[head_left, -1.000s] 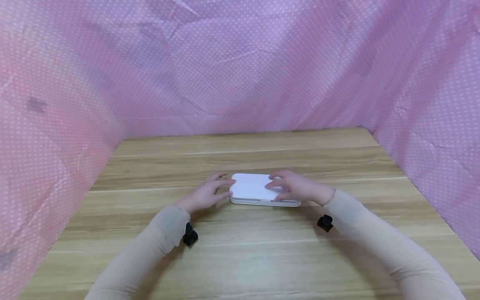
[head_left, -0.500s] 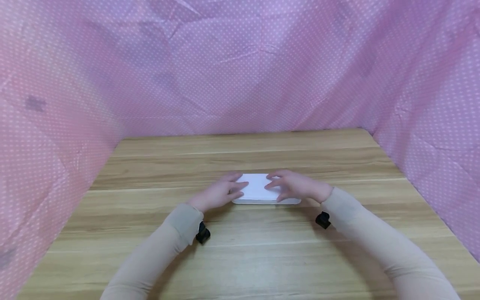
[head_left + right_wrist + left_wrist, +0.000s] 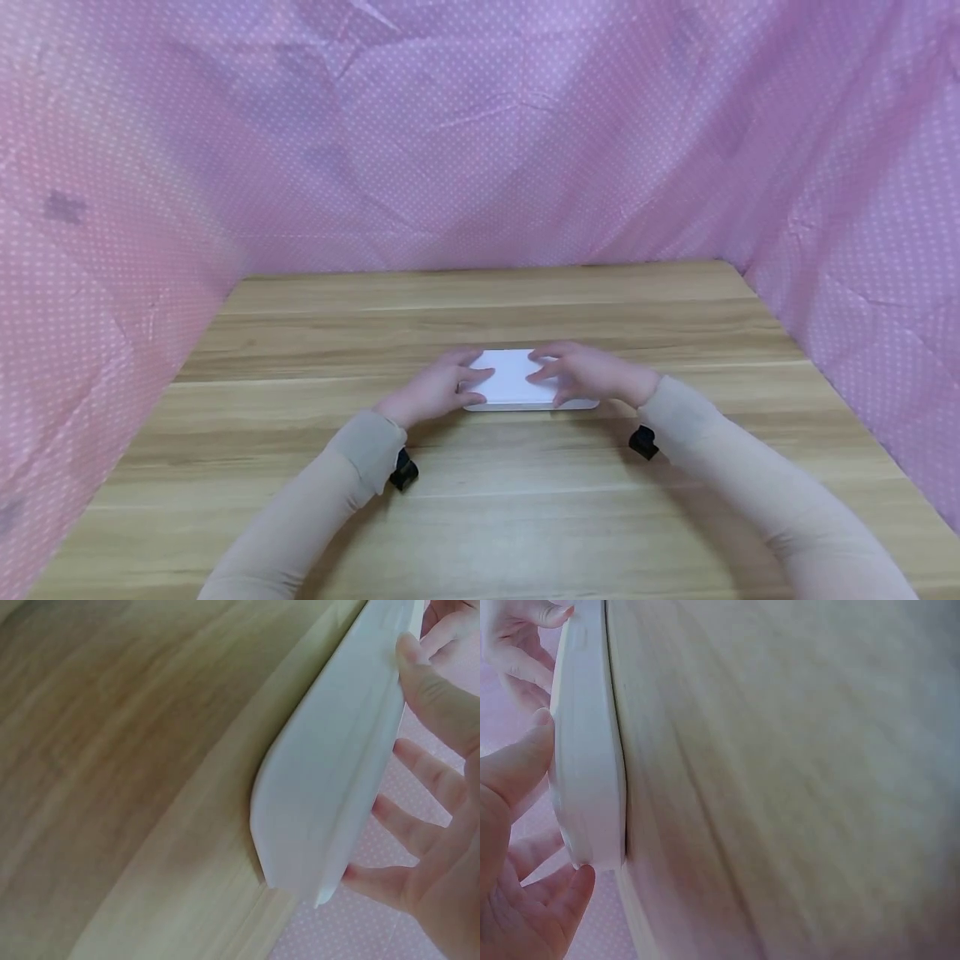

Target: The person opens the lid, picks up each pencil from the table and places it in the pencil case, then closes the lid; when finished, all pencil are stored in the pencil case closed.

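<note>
A white, flat rectangular box (image 3: 512, 379) with rounded corners lies on the table, its lid on top of the body. The left hand (image 3: 435, 387) rests on the box's left end, fingers spread, thumb along the near edge. In the left wrist view one of its fingertips touches the box's end (image 3: 592, 802). From the other side the right hand (image 3: 596, 375) touches the right end with spread fingers. The right wrist view has its thumb and several fingertips against the lid's edge, above the smooth side wall (image 3: 322, 765). What is inside the box is hidden.
The wooden table (image 3: 480, 508) has a light striped grain. Pink polka-dot cloth (image 3: 480, 133) stands around its back and both sides. A black wrist camera (image 3: 405, 471) hangs below the left sleeve, another black camera (image 3: 643, 442) below the right one.
The left hand has moved right, from the box's left edge onto its lid. Along the near edge, the lid looks more even on the body than before. The right hand has barely shifted.
</note>
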`<state>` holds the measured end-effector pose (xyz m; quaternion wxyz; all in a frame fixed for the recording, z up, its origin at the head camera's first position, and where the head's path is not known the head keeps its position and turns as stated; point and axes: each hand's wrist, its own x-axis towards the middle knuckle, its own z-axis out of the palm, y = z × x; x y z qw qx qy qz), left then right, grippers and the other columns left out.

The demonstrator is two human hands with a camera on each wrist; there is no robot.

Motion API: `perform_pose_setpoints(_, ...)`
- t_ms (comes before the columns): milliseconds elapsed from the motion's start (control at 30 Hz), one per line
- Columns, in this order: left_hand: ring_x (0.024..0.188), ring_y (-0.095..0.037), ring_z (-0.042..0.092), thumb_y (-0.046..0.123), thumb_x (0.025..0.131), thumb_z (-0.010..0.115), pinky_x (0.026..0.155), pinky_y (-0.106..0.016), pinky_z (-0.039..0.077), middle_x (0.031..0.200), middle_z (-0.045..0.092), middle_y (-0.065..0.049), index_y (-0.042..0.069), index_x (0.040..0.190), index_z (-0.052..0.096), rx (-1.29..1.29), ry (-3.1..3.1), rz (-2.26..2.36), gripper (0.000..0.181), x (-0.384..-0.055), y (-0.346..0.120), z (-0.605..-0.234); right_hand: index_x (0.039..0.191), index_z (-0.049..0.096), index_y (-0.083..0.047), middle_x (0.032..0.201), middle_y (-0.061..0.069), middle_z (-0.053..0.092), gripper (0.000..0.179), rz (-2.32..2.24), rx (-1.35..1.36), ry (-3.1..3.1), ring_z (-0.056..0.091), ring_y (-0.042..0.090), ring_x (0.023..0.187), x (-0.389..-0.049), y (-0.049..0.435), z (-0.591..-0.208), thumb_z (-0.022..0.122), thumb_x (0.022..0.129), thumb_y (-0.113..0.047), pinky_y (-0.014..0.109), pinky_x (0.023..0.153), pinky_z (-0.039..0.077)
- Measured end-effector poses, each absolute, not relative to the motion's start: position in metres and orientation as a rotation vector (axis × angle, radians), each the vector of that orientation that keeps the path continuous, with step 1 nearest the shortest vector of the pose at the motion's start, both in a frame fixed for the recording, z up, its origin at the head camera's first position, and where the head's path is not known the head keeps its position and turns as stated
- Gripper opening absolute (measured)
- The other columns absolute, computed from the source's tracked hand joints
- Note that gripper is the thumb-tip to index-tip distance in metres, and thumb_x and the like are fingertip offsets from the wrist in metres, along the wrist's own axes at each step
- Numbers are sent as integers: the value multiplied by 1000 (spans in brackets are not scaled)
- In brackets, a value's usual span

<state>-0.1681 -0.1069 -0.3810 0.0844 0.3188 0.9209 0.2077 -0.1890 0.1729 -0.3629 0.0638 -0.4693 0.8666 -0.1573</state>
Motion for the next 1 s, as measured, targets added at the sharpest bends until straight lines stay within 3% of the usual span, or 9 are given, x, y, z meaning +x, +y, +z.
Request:
perform_pose_setpoints(467, 141, -33, 27, 29, 89, 66, 113, -47, 28, 152, 32, -15, 13, 133, 55, 905, 2734, 661, 49, -161, -105, -379, 119, 66, -8, 134, 20, 53, 49, -470, -1453, 2643, 45, 41, 125, -184, 173, -367, 79, 72, -19, 56, 102, 38)
perform_pose_setpoints(1000, 137, -31, 36, 24, 91, 65, 113, -43, 30, 144, 44, -16, 7, 127, 60, 929, 2743, 614, 40, -164, -95, -368, 115, 67, -6, 133, 21, 53, 43, -610, -1427, 2638, 44, 43, 125, -182, 180, -372, 78, 75, -14, 59, 102, 35)
